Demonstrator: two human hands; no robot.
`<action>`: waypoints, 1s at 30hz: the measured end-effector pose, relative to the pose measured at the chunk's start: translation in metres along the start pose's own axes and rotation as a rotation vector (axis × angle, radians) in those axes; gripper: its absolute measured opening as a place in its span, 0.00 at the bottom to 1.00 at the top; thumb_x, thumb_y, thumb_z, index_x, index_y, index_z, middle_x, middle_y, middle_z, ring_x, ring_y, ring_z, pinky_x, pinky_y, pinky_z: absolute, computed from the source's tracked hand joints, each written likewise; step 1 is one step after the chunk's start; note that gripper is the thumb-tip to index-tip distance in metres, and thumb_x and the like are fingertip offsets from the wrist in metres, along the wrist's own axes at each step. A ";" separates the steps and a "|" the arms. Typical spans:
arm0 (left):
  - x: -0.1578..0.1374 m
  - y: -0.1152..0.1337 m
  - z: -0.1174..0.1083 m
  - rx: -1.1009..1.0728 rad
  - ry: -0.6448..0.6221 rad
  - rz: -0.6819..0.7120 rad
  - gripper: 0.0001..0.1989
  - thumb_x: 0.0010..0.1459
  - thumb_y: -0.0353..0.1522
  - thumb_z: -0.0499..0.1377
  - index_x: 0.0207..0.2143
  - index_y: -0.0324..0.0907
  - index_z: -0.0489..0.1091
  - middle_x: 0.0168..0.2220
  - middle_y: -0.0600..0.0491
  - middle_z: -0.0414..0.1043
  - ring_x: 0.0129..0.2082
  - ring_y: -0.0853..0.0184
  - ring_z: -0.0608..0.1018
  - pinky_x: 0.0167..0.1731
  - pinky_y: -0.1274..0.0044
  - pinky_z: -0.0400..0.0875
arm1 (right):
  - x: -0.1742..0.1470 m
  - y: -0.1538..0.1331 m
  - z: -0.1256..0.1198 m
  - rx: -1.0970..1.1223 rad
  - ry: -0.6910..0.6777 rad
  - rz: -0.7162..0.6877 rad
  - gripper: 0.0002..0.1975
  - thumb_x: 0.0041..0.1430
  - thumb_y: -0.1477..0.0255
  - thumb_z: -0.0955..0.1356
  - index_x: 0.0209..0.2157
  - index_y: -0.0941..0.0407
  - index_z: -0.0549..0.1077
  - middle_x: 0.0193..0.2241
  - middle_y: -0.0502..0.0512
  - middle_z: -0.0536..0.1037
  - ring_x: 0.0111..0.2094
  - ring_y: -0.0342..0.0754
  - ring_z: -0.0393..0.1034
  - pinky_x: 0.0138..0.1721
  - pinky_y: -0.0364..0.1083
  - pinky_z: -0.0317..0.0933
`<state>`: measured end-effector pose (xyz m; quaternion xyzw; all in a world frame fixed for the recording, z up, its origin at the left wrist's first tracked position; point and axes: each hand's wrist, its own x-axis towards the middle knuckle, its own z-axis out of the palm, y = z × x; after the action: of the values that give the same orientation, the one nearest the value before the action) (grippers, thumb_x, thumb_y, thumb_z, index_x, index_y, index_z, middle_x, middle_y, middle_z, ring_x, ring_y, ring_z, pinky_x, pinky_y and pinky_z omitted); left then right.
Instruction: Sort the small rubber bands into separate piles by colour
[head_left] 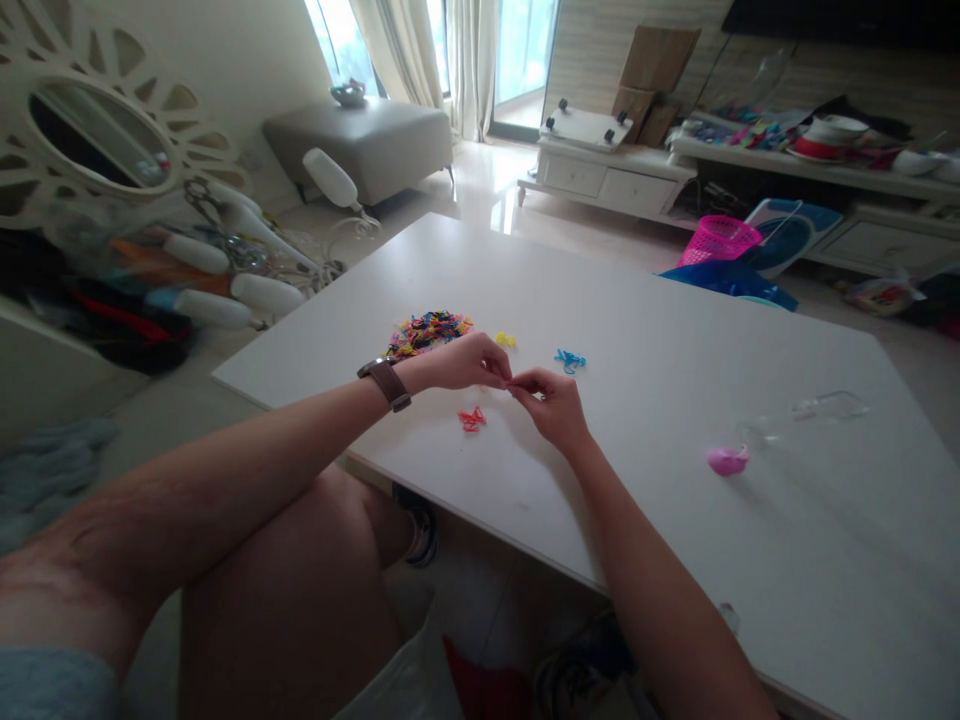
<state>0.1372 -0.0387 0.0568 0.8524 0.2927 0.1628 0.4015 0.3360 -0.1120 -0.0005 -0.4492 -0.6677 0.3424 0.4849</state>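
My left hand (474, 362) and right hand (556, 405) meet above a table (675, 350), thumb and fingers of each closed in a pinch, their tips nearly touching. Between the fingertips they grasp a tiny reddish piece (509, 382), too small to make out clearly. My left wrist wears a watch (390, 385) with a brown strap.

Just beyond my left wrist lies a heap (427, 330) of small, thin, tangled bits in many colours, loose on the tabletop. Three smaller clusters lie around my hands: red bits (472, 419) on the near side, yellow bits (505, 340) just past my left hand, and blue bits (571, 360) beyond my right.

In the background, a bright pink basket (720, 242) has openwork sides; I cannot see what is in it. A small bowl (349, 95) sits on a grey padded bench (360, 140).

The table is smooth, white and slightly glossy. Farther right on it rest a rounded pink object (727, 460) and a clear, see-through item (832, 405)
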 end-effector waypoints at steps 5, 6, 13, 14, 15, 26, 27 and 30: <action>0.001 -0.007 -0.001 -0.016 0.012 -0.007 0.08 0.55 0.34 0.66 0.32 0.37 0.81 0.27 0.51 0.80 0.28 0.70 0.77 0.29 0.80 0.68 | 0.002 0.002 0.000 0.050 0.024 0.042 0.07 0.56 0.66 0.73 0.35 0.54 0.77 0.28 0.51 0.80 0.30 0.47 0.76 0.34 0.46 0.70; 0.001 -0.011 -0.002 -0.014 0.033 -0.018 0.08 0.55 0.34 0.66 0.32 0.37 0.81 0.28 0.51 0.80 0.29 0.69 0.77 0.30 0.80 0.68 | 0.002 0.003 -0.001 0.032 0.033 0.046 0.07 0.56 0.66 0.73 0.35 0.54 0.77 0.28 0.51 0.80 0.30 0.47 0.76 0.34 0.46 0.70; -0.006 -0.041 -0.013 0.112 0.202 -0.186 0.07 0.53 0.33 0.66 0.31 0.37 0.81 0.30 0.49 0.81 0.30 0.66 0.79 0.33 0.77 0.71 | 0.009 0.016 -0.021 -0.042 0.204 0.109 0.10 0.54 0.64 0.73 0.37 0.54 0.80 0.33 0.55 0.83 0.34 0.50 0.77 0.40 0.50 0.72; -0.007 -0.044 -0.012 0.128 0.202 -0.200 0.07 0.53 0.33 0.66 0.31 0.38 0.81 0.30 0.49 0.81 0.31 0.66 0.79 0.33 0.77 0.71 | 0.010 0.019 -0.024 -0.046 0.220 0.124 0.10 0.54 0.64 0.73 0.36 0.54 0.80 0.33 0.56 0.83 0.34 0.50 0.77 0.41 0.50 0.72; -0.008 -0.046 -0.011 0.144 0.197 -0.208 0.08 0.53 0.34 0.66 0.31 0.38 0.81 0.30 0.49 0.81 0.31 0.65 0.79 0.34 0.76 0.71 | 0.011 0.021 -0.026 -0.049 0.232 0.137 0.10 0.54 0.63 0.73 0.35 0.54 0.80 0.33 0.56 0.83 0.34 0.51 0.77 0.41 0.51 0.72; -0.010 -0.060 0.004 0.225 0.093 -0.117 0.24 0.47 0.36 0.71 0.48 0.41 0.80 0.45 0.46 0.76 0.37 0.65 0.77 0.38 0.75 0.72 | 0.013 0.026 -0.037 -0.041 0.299 0.177 0.11 0.52 0.62 0.74 0.32 0.55 0.81 0.30 0.56 0.83 0.32 0.51 0.76 0.38 0.50 0.70; -0.010 -0.060 0.006 0.230 0.079 -0.110 0.23 0.47 0.35 0.71 0.48 0.41 0.80 0.45 0.46 0.75 0.36 0.66 0.77 0.38 0.75 0.73 | 0.013 0.026 -0.038 -0.040 0.302 0.177 0.11 0.52 0.62 0.74 0.32 0.55 0.81 0.30 0.56 0.83 0.32 0.51 0.76 0.38 0.50 0.70; -0.008 -0.058 0.011 0.235 0.097 -0.127 0.15 0.53 0.31 0.67 0.44 0.40 0.80 0.44 0.46 0.74 0.35 0.67 0.77 0.38 0.76 0.73 | 0.013 0.025 -0.040 -0.051 0.314 0.181 0.11 0.52 0.62 0.74 0.32 0.55 0.81 0.31 0.56 0.83 0.32 0.51 0.76 0.38 0.51 0.70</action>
<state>0.1151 -0.0215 0.0046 0.8644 0.3821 0.1428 0.2938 0.3793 -0.0899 -0.0065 -0.5677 -0.5492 0.2933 0.5386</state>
